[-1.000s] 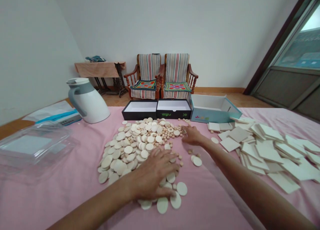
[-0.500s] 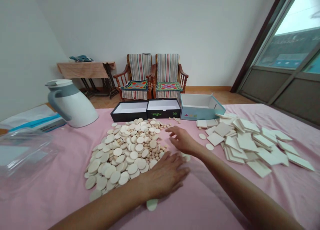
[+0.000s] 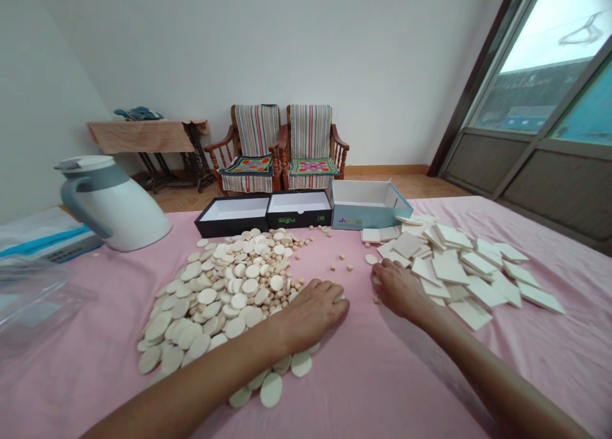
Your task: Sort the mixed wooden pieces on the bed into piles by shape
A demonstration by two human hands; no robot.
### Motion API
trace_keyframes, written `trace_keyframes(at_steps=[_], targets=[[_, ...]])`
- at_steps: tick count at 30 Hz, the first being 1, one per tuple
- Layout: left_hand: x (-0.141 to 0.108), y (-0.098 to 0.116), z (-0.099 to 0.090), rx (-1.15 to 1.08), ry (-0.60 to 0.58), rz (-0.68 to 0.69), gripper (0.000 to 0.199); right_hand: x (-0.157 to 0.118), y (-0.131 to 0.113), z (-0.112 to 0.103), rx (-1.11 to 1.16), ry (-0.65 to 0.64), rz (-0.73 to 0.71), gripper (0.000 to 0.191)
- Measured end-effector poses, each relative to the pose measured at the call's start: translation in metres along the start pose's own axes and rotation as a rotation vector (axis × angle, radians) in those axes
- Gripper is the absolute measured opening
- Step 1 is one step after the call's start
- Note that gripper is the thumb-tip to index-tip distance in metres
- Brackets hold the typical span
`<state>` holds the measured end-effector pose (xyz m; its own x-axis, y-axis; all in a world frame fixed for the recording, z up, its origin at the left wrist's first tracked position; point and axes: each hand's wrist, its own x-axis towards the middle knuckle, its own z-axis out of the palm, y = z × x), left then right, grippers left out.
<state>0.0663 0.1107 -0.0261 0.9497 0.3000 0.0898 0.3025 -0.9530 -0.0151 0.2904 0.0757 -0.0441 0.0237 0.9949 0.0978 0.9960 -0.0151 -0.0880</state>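
Note:
A heap of round pale wooden discs (image 3: 191, 334) lies on the left, with small wooden beads or cubes (image 3: 282, 292) along its right side. My left hand (image 3: 318, 315) rests palm down at the heap's right edge. Its fingers are together and curled over discs, one showing pale by the fingertips. My right hand (image 3: 396, 289) is at the near left edge of a pile of square wooden tiles (image 3: 447, 267). Its fingers curl down to the cloth over a spot where a disc lay; their grip is partly hidden. Another loose disc (image 3: 371, 259) lies just beyond it.
Two black open boxes (image 3: 234, 225) and a light blue open box (image 3: 370, 219) stand in a row behind the piles. A white and grey jug (image 3: 129, 209) and a clear plastic container (image 3: 38, 305) are at the left. Pink cloth (image 3: 373, 375) covers the surface.
My right hand has moved right and nearer, from beside the heap to the tiles, uncovering small beads. My left hand has drawn its fingers together over discs. The view has turned slightly right.

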Motion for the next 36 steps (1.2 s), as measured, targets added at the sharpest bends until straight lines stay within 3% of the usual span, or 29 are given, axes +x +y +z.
trace_keyframes(at_steps=[4, 7, 11, 15, 19, 23, 25, 29, 36], targets=[[-0.015, 0.000, -0.011, 0.049, -0.046, -0.079, 0.016, 0.023, -0.004, -0.004, 0.316, 0.033, -0.175, 0.026], [-0.025, -0.002, -0.010, 0.056, -0.085, -0.144, 0.018, 0.050, 0.000, -0.005, 0.159, 0.159, -0.053, 0.030], [-0.032, -0.003, -0.005, 0.069, -0.106, -0.228, 0.015, 0.076, 0.003, -0.001, -0.112, 0.055, 0.080, 0.030], [-0.029, -0.001, -0.004, 0.035, -0.027, -0.170, 0.012, 0.076, 0.000, 0.010, -0.211, 0.044, 0.108, 0.035], [-0.017, 0.005, -0.008, -0.011, 0.020, -0.046, 0.009, 0.065, -0.009, 0.017, -0.120, 0.059, 0.079, 0.034], [0.002, 0.014, -0.006, -0.045, 0.014, 0.067, 0.007, 0.062, -0.013, 0.014, 0.255, 0.038, -0.157, 0.024], [0.012, 0.017, -0.003, -0.056, 0.027, 0.113, 0.010, 0.068, -0.007, 0.008, 0.336, 0.080, -0.184, 0.028], [0.036, 0.020, 0.005, -0.028, 0.094, 0.164, 0.019, 0.090, 0.015, -0.004, 0.043, 0.140, -0.016, 0.039], [0.066, 0.015, 0.020, 0.040, 0.098, 0.199, 0.020, 0.119, 0.023, -0.006, -0.202, -0.169, -0.047, 0.049]])
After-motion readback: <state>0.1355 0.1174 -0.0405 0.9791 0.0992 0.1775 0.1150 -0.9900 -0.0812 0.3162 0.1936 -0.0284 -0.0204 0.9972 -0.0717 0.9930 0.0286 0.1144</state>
